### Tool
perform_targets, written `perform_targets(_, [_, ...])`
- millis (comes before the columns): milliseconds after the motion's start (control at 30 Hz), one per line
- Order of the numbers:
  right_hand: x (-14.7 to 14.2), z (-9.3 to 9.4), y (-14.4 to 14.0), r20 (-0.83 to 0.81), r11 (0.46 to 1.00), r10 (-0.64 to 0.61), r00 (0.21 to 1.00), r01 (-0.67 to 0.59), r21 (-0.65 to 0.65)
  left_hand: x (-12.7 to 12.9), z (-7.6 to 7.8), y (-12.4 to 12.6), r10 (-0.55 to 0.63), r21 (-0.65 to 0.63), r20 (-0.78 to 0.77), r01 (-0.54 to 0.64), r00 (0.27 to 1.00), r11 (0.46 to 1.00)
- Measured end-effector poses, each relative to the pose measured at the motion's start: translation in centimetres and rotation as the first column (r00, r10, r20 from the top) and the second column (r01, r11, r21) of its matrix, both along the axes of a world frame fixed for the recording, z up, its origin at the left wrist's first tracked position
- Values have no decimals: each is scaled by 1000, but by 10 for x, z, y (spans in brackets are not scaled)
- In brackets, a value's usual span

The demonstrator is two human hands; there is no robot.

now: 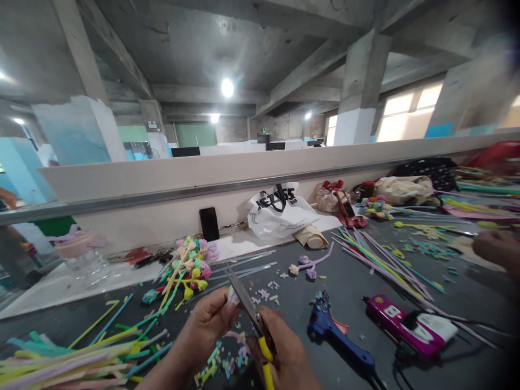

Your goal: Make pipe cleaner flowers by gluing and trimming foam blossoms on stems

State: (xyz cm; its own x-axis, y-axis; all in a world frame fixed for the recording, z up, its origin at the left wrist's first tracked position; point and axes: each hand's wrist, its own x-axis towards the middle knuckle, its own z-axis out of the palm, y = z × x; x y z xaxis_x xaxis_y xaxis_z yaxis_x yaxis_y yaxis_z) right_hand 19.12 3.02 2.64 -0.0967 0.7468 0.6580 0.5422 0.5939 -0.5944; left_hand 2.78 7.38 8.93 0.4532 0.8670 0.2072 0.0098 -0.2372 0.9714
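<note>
My left hand is closed, pinching a small, pale fuzzy piece between thumb and fingers; its exact kind is hard to make out. Around the yellow-handled scissors my right hand is closed. Their metal blades point up and away, right beside the pale piece. Short clipped pipe cleaner bits lie scattered below and between the hands. Beyond the blades lies a lilac pipe cleaner sprig with small flower heads.
To the right lie a blue glue gun and a magenta device with cables. Long pipe cleaners pile at the left, near a flower bunch. A phone and white bag stand behind. Another person's hand is far right.
</note>
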Motion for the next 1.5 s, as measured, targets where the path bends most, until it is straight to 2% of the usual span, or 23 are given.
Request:
perform_targets(133, [-1,5,1,-109,997,-66,992,61,-40,-3,9,2,-2,21,-14,2,1000,1000])
perform_targets(300, [2,0,3,-162,985,-172,972,165,-57,-5,15,1,4,-129,60,4,998,992])
perform_targets(467, [3,-7,3,-111,979,-201,973,198,-38,-1,14,-3,73,-288,188,-16,979,958])
perform_targets(633, [2,-9,4,-100,976,-213,972,208,-65,0,20,-5,28,-383,266,79,963,920])
perform_targets(767, [0,-12,5,-132,978,-206,970,199,-69,-3,21,-2,-32,-362,314,151,949,920])
perform_targets(867, [0,-11,5,-155,977,-211,965,205,-54,-5,14,3,-36,-323,297,136,954,936])
perform_targets(1000, [0,-5,2,-104,992,-125,987,121,-45,-7,9,10,-47,-195,246,97,968,976])
perform_targets(1133, [-2,-2,-1,-49,995,-88,995,86,-47,-8,15,6,-27,-96,160,42,987,995])
perform_targets(1233, [-4,-7,-1,-22,996,-94,995,94,2,-7,20,1,-21,-13,79,22,997,1000])
perform_targets(1333, [-4,-15,1,-2,991,-127,992,127,42,-4,22,-3,4,2,57,-4,998,1000])
perform_targets(1500, [-2,-16,0,39,992,-125,991,125,0,-2,17,-6,45,5,38,-45,998,999])
